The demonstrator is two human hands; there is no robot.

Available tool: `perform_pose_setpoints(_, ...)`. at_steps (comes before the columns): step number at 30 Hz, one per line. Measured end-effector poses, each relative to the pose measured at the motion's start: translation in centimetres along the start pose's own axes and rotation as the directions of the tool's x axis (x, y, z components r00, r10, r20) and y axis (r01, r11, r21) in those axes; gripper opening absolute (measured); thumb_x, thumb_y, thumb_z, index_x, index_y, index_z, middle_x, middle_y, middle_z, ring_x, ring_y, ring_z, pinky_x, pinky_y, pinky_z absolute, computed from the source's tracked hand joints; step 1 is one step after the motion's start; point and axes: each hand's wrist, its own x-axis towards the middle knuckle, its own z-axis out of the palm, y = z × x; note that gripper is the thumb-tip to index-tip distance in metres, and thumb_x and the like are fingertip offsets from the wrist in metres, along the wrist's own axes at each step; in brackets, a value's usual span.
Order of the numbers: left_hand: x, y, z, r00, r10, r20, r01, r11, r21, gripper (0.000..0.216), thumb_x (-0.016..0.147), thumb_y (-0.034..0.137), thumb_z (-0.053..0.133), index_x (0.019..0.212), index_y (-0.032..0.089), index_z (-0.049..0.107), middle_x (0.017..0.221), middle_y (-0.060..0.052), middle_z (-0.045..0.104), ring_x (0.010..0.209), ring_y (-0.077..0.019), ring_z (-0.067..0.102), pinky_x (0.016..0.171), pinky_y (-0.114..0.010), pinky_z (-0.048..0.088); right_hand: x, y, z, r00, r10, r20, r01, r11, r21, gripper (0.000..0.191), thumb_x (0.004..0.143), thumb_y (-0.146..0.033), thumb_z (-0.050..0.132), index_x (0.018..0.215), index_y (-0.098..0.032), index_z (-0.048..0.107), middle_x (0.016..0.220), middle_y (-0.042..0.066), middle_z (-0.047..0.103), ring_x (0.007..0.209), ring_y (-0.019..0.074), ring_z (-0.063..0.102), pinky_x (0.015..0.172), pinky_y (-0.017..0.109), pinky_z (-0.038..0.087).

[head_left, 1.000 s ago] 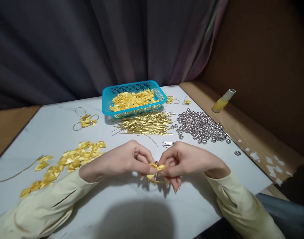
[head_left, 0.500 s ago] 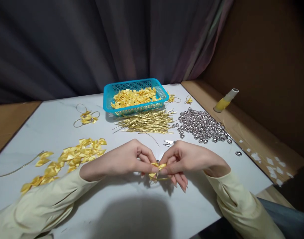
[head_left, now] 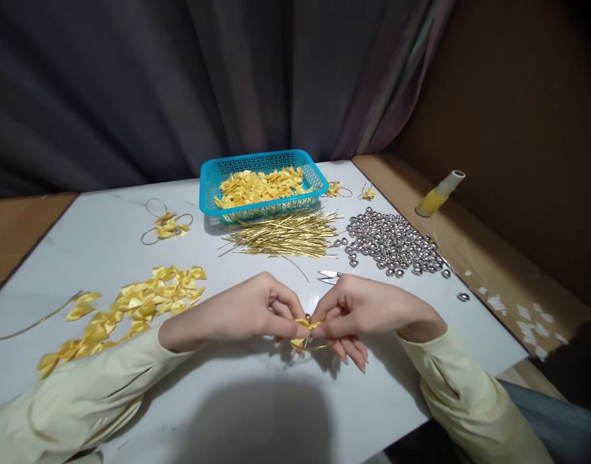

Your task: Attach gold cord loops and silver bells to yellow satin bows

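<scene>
Just above the white table, my left hand (head_left: 271,316) and my right hand (head_left: 346,319) meet at their fingertips. Both pinch a small yellow ribbon bow (head_left: 302,343) between thumb and index finger. A silver bead (head_left: 308,317) shows at the top of the bow. Gold wire (head_left: 318,348) curves out beneath it, close to the right fingers. The other fingers of my right hand hang loosely below. My fingers hide most of the bow's middle. Small scissors (head_left: 330,276) lie just beyond my right hand, their handles hidden behind it.
A blue basket (head_left: 209,206) of yellow bows stands at the back, with gold wires (head_left: 290,233) before it. Silver beads (head_left: 396,241) are heaped to the right. Loose bows (head_left: 150,296) and finished-looking bow loops (head_left: 167,227) lie left. A yellow thread spool (head_left: 437,196) stands far right.
The two hands keep their pinch on the bow, with only slight finger movement. The whole view has shifted a little.
</scene>
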Motion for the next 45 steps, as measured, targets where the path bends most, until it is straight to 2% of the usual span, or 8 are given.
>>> perform_pose_setpoints(8, 0.3, 0.0, -0.1, 1.0, 0.025, 0.004, -0.025, 0.997, -0.078, 0.022, 0.075, 0.037, 0.071, 0.074, 0.015, 0.073, 0.061, 0.0, 0.069, 0.057, -0.0097, 0.057, 0.055, -0.017, 0.04, 0.2, 0.2, -0.3, 0.998, -0.026, -0.055, 0.029, 0.998, 0.051, 0.013, 0.08, -0.013, 0.055, 0.077, -0.006, 0.066, 0.046, -0.002, 0.061, 0.032, 0.0071, 0.056, 0.036, 0.014, 0.047)
perform_pose_setpoints(14, 0.5, -0.2, -0.6, 0.995, 0.047, 0.086, -0.035, 0.991, -0.131, 0.016, 0.075, 0.033, 0.072, 0.075, 0.016, 0.074, 0.071, -0.003, 0.073, 0.061, -0.0118, 0.061, 0.06, -0.021, 0.046, 0.2, 0.2, -0.3, 0.999, -0.021, -0.047, 0.025, 0.996, 0.084, 0.012, 0.075, -0.014, 0.056, 0.071, -0.008, 0.066, 0.045, -0.002, 0.061, 0.031, 0.0081, 0.056, 0.034, 0.015, 0.046)
perform_pose_setpoints(19, 0.8, -0.5, -1.0, 0.984, 0.092, 0.153, -0.074, 0.99, -0.117, 0.022, 0.079, 0.037, 0.069, 0.079, 0.016, 0.075, 0.071, -0.003, 0.072, 0.064, -0.0127, 0.061, 0.064, -0.022, 0.047, 0.2, 0.5, -0.5, 0.998, -0.04, -0.048, 0.046, 0.991, 0.127, 0.012, 0.07, -0.01, 0.053, 0.063, -0.01, 0.062, 0.045, -0.002, 0.062, 0.032, 0.0091, 0.058, 0.034, 0.015, 0.046)
perform_pose_setpoints(25, 0.9, -0.2, -1.2, 0.981, 0.101, 0.164, -0.092, 0.994, -0.064, 0.025, 0.085, 0.039, 0.062, 0.08, 0.017, 0.075, 0.068, -0.001, 0.07, 0.063, -0.0125, 0.06, 0.067, -0.022, 0.046, 0.3, 0.5, -0.5, 0.997, -0.045, -0.058, 0.053, 0.988, 0.145, 0.012, 0.071, -0.01, 0.053, 0.063, -0.01, 0.062, 0.045, -0.002, 0.063, 0.032, 0.0088, 0.057, 0.034, 0.015, 0.046)
perform_pose_setpoints(32, 0.1, 0.8, -1.4, 0.994, 0.043, 0.101, -0.051, 0.996, 0.074, 0.027, 0.086, 0.039, 0.059, 0.08, 0.018, 0.076, 0.069, 0.0, 0.07, 0.065, -0.0114, 0.058, 0.063, -0.019, 0.042, 0.5, 0.6, -0.6, 0.996, -0.058, -0.066, 0.067, 0.986, 0.15, 0.012, 0.075, -0.012, 0.056, 0.064, -0.01, 0.061, 0.045, -0.001, 0.063, 0.032, 0.0088, 0.057, 0.034, 0.015, 0.046)
perform_pose_setpoints(37, -0.5, 1.2, -1.2, 0.995, 0.035, 0.088, -0.051, 0.98, 0.19, 0.021, 0.082, 0.036, 0.062, 0.09, 0.021, 0.075, 0.078, 0.001, 0.074, 0.069, -0.013, 0.061, 0.063, -0.019, 0.044, 0.5, 0.5, -0.7, 0.996, -0.071, -0.059, 0.08, 0.983, 0.163, 0.012, 0.073, -0.011, 0.055, 0.065, -0.01, 0.063, 0.045, -0.001, 0.062, 0.032, 0.0091, 0.058, 0.035, 0.015, 0.047)
perform_pose_setpoints(41, -0.7, 1.4, -0.4, 0.996, 0.091, 0.008, -0.09, 0.958, 0.271, 0.022, 0.074, 0.038, 0.071, 0.086, 0.02, 0.073, 0.074, 0.002, 0.073, 0.067, -0.0132, 0.063, 0.064, -0.019, 0.045, 0.4, 0.4, -0.6, 0.996, -0.068, -0.057, 0.077, 0.984, 0.158, 0.015, 0.073, -0.009, 0.052, 0.062, -0.011, 0.061, 0.044, -0.002, 0.062, 0.031, 0.0086, 0.057, 0.034, 0.014, 0.046)
perform_pose_setpoints(45, -0.5, 1.2, 0.3, 0.976, 0.193, -0.099, -0.138, 0.904, 0.404, 0.023, 0.076, 0.041, 0.069, 0.08, 0.019, 0.074, 0.072, 0.0, 0.073, 0.067, -0.0141, 0.063, 0.06, -0.019, 0.043, 0.3, 0.4, -0.6, 0.996, -0.074, -0.057, 0.082, 0.987, 0.139, 0.016, 0.074, -0.009, 0.052, 0.06, -0.011, 0.06, 0.043, -0.002, 0.061, 0.032, 0.0084, 0.057, 0.035, 0.014, 0.047)
